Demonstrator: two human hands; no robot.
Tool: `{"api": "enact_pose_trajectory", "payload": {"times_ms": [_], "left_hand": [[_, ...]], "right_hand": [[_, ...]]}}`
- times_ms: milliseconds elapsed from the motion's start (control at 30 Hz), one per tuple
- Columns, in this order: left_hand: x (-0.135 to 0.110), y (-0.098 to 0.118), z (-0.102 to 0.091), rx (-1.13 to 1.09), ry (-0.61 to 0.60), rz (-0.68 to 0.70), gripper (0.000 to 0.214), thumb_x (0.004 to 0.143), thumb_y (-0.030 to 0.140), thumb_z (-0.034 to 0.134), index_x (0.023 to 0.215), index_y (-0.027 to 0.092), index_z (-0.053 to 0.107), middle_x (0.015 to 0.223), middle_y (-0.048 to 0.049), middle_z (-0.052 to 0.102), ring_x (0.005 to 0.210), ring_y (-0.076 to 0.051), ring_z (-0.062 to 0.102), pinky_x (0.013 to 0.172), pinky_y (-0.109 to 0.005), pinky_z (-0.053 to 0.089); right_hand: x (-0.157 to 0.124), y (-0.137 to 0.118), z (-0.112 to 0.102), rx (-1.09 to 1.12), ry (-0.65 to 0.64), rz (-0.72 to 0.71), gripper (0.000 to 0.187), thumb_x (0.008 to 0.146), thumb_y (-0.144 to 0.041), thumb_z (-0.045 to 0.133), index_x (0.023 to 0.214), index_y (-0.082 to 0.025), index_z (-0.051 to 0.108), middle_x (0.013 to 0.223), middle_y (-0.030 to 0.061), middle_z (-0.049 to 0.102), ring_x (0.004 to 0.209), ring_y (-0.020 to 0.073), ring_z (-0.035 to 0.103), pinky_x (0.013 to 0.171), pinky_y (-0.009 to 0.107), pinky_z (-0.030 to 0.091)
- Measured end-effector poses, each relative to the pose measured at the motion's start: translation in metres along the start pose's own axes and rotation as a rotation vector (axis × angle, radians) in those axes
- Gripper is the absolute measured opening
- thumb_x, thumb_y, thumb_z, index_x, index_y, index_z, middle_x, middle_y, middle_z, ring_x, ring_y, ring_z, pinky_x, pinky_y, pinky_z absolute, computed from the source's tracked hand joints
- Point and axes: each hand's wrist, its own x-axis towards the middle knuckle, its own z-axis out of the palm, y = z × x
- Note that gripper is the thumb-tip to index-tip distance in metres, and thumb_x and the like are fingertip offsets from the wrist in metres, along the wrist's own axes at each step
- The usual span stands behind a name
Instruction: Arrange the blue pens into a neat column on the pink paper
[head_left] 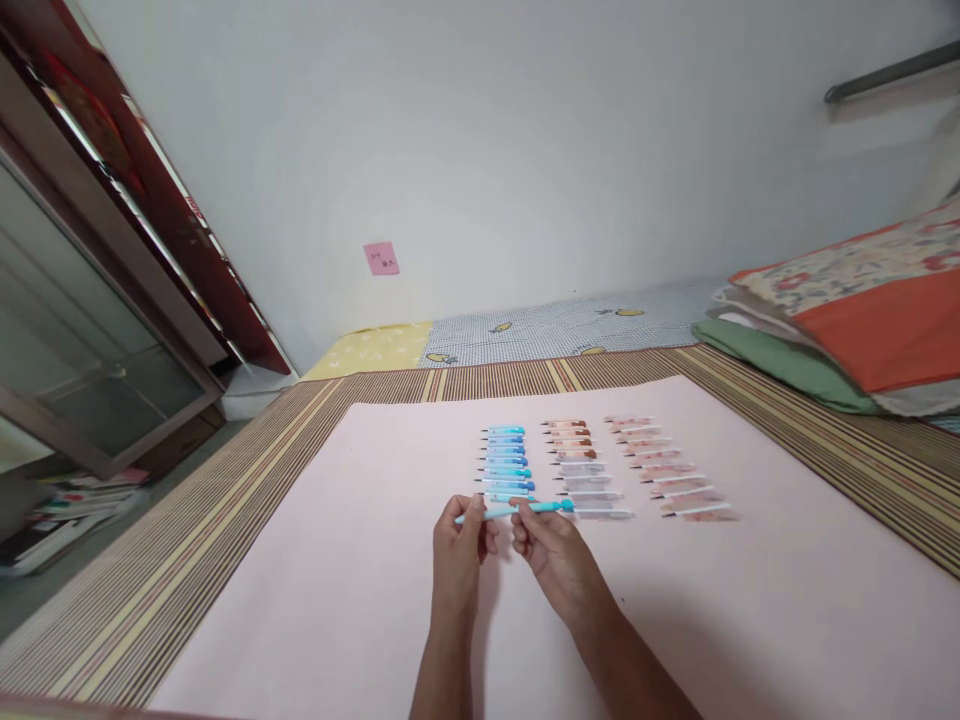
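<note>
two hands on one pen. head view, the only one: your left hand (459, 545) pinches the thin tip end of a light blue pen (504, 512), fingers closed on it. your right hand (551, 555) grips the same pen nearer its darker cap end, also closed.

the pen sits roughly level, low over the pink sheet (337, 600), at the near end of the blue column (506, 460). whether it touches the sheet cannot be told from here.

to the right lie a brown-and-white column (581, 470) and a pinkish column (667, 470), rows neat. striped mat (187, 560) under the sheet, folded bedding (862, 320) far right.

judgement: hold light, fingertips only, and keep the pen parallel to its neighbours. mind your right knuckles. they sit close to the middle column's nearest pen, and a brush there would likely knock the row askew.
</note>
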Motion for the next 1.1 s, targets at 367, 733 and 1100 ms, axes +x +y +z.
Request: {"api": "enact_pose_trajectory", "payload": {"times_ms": [367, 733, 1100], "left_hand": [[0.006, -0.003, -0.003, -0.352, 0.078, -0.110, 0.045, 0.057, 0.037, 0.095, 0.082, 0.012, 0.067, 0.059, 0.0045, 0.056, 0.051, -0.004, 0.045, 0.047, -0.015, 0.033], [0.010, -0.008, -0.011, -0.405, 0.241, -0.177, 0.036, 0.061, 0.030, 0.094, 0.072, 0.011, 0.064, 0.064, -0.0022, 0.066, 0.051, -0.006, 0.055, 0.045, -0.015, 0.043], [0.012, -0.005, -0.008, -0.478, 0.322, -0.259, 0.018, 0.087, 0.014, 0.072, 0.073, 0.010, 0.062, 0.059, -0.0039, 0.065, 0.045, -0.007, 0.056, 0.041, -0.014, 0.043]], "right_hand": [[0.001, 0.004, -0.003, 0.097, -0.005, 0.038, 0.041, 0.059, -0.042, 0.095, 0.085, -0.013, 0.080, 0.073, 0.0027, 0.066, 0.063, 0.0100, 0.053, 0.057, 0.023, 0.044], [0.000, 0.012, -0.005, 0.150, 0.072, 0.024, 0.033, 0.060, -0.033, 0.094, 0.083, -0.017, 0.077, 0.079, 0.0028, 0.069, 0.064, 0.0113, 0.055, 0.057, 0.024, 0.049], [-0.017, 0.025, -0.010, 0.193, 0.172, 0.119, 0.026, 0.066, -0.032, 0.091, 0.083, -0.018, 0.077, 0.081, 0.0047, 0.072, 0.063, 0.0117, 0.058, 0.057, 0.025, 0.052]]}}
